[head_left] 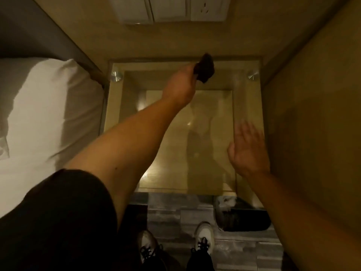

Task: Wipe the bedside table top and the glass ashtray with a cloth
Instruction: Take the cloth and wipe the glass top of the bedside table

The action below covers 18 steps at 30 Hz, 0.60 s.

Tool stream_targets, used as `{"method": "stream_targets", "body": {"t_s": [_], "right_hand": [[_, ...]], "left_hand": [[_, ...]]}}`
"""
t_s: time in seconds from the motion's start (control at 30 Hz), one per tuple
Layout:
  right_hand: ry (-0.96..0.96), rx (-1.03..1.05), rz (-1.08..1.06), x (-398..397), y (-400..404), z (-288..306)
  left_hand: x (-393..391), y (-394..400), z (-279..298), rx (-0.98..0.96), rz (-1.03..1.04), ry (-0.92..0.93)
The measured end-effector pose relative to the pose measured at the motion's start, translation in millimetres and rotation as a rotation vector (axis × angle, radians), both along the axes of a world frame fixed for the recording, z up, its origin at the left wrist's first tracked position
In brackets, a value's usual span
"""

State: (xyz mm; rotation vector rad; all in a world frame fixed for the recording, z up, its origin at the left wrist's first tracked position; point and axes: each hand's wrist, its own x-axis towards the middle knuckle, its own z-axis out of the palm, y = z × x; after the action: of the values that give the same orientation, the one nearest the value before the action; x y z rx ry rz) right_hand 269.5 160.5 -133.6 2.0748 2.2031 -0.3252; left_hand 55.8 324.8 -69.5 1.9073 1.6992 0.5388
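Left hand (181, 85) pinches dark cloth (205, 68) at 12 o'clock of the glass table top (214, 153), near the back edge; right hand (248, 147) spread, empty, at 3 o'clock; ashtray not visible. Risk: bunched cloth covers little, leaves streaks; leaning weight could stress the glass at its metal standoffs (116, 76). Cloth long axis runs roughly 11-to-5; contact with glass unclear.
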Motion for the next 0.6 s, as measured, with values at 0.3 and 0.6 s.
{"method": "stream_targets", "body": {"t_s": [0.3, 0.6], "right_hand": [[-0.064, 0.022, 0.022, -1, -2, -2], [-0.046, 0.016, 0.005, -3, -3, 4]], "left_hand": [[30, 55, -56, 0.053, -0.269, 0.386], [20, -25, -58, 0.106, -0.33, 0.361]]}}
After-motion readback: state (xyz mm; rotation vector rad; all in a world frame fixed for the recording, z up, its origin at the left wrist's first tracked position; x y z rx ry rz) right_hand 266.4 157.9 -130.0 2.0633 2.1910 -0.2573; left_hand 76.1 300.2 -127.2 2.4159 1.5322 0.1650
